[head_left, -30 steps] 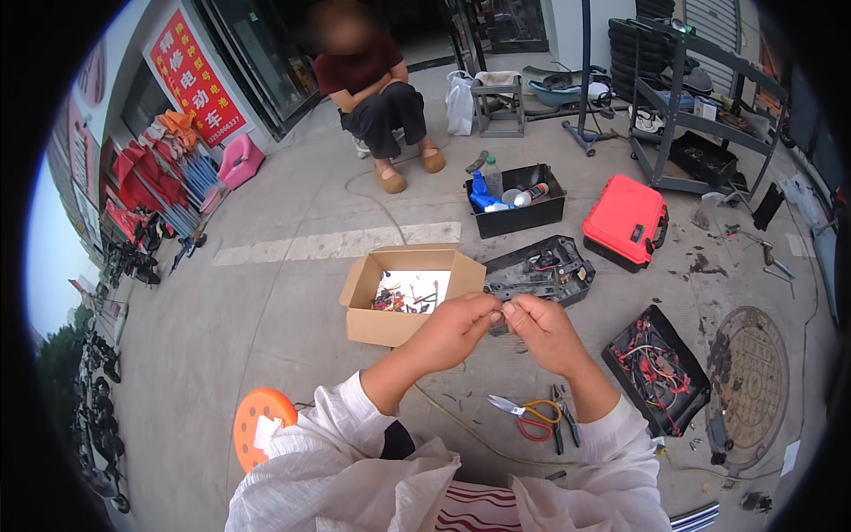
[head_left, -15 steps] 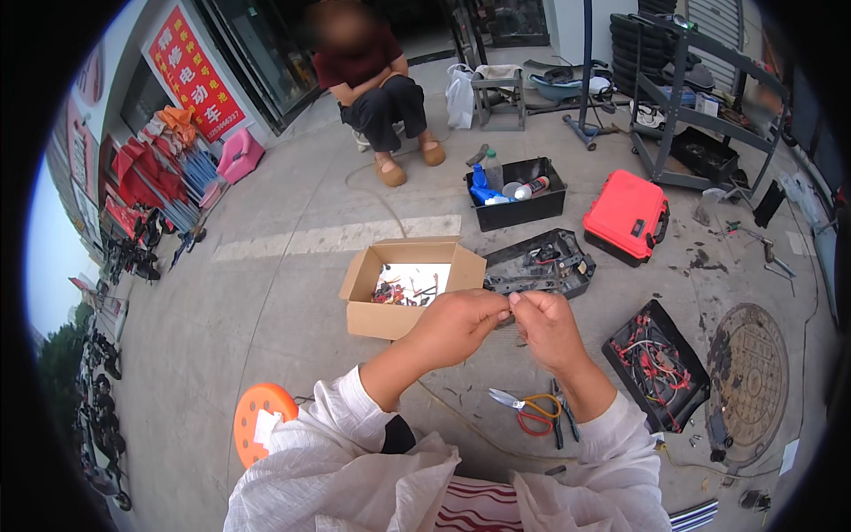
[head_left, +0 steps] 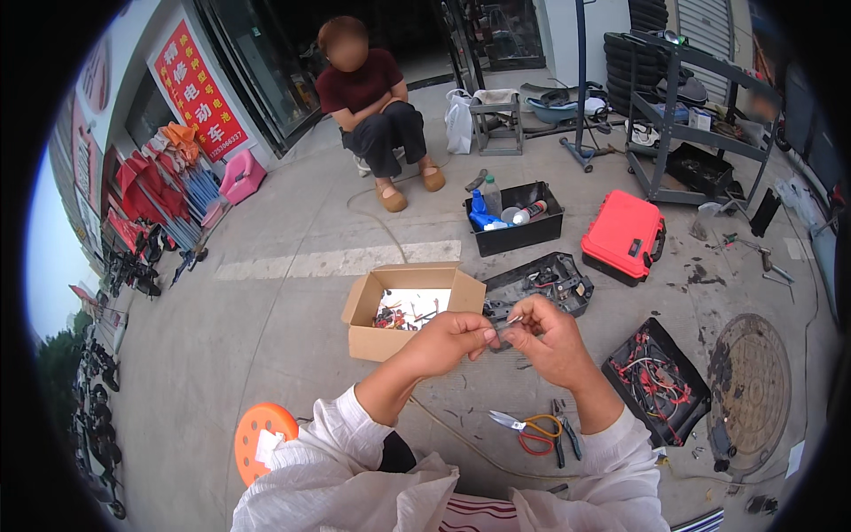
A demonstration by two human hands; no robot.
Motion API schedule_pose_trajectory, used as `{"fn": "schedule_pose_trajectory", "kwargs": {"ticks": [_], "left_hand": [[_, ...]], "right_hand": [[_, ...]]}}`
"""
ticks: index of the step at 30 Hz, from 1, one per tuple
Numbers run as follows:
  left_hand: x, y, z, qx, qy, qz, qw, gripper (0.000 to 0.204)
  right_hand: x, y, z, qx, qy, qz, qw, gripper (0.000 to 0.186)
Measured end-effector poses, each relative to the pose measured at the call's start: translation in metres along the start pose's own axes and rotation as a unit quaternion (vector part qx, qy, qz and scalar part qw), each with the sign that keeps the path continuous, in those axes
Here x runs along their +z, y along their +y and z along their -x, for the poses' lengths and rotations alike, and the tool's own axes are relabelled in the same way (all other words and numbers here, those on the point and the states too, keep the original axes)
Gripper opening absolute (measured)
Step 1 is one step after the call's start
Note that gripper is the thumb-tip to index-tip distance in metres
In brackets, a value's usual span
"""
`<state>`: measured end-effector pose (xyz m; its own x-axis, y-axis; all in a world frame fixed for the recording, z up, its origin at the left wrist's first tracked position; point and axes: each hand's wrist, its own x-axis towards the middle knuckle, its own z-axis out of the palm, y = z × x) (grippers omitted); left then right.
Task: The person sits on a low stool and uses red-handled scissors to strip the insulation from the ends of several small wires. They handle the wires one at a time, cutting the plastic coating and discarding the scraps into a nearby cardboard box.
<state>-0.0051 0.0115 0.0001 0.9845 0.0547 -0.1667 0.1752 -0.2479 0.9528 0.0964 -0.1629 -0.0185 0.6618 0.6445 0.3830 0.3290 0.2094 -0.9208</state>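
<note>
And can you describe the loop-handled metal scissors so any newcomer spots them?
Find the black rectangular tray of tangled red and white wires. Left of it, below the person's bare right hand, two hand tools lie side by side. The scissors are the left one, set apart from the dark-handled pliers by bright loops, one red, one yellow.

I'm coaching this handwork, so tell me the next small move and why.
Perhaps bring the left hand slightly toward the tiny pale piece that the right hand seems to hold: the left fingertips look pinched just beside it, with a small gap between the hands.
</note>
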Motion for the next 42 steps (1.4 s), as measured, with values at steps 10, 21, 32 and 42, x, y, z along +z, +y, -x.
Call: {"fn": "schedule_pose_trajectory", "kwargs": {"ticks": [10, 21, 32, 42], "left_hand": [[0.011, 0.0, -0.002, 0.243, 0.161, -0.311, 0.905, 0.012], [0.013, 0.006, 0.002, -0.004, -0.028, 0.145, 0.989, 0.025], [0.023, 0.001, 0.004, -0.017, -0.092, 0.238, 0.967, 0.028], [0.036, 0.002, 0.003, 0.26, 0.211, -0.372, 0.866, 0.023]], "right_hand": [[-0.006, 0.015, -0.002, 0.042, 0.048, 0.015, 0.998, 0.027], [-0.016, 0.015, -0.003, 0.11, -0.105, -0.321, 0.935, 0.013], [-0.007, 0.011, 0.001, 0.056, -0.12, -0.294, 0.947, 0.008], [0.018, 0.023, 0.002, 0.078, 0.039, -0.186, 0.979, 0.021]]}}
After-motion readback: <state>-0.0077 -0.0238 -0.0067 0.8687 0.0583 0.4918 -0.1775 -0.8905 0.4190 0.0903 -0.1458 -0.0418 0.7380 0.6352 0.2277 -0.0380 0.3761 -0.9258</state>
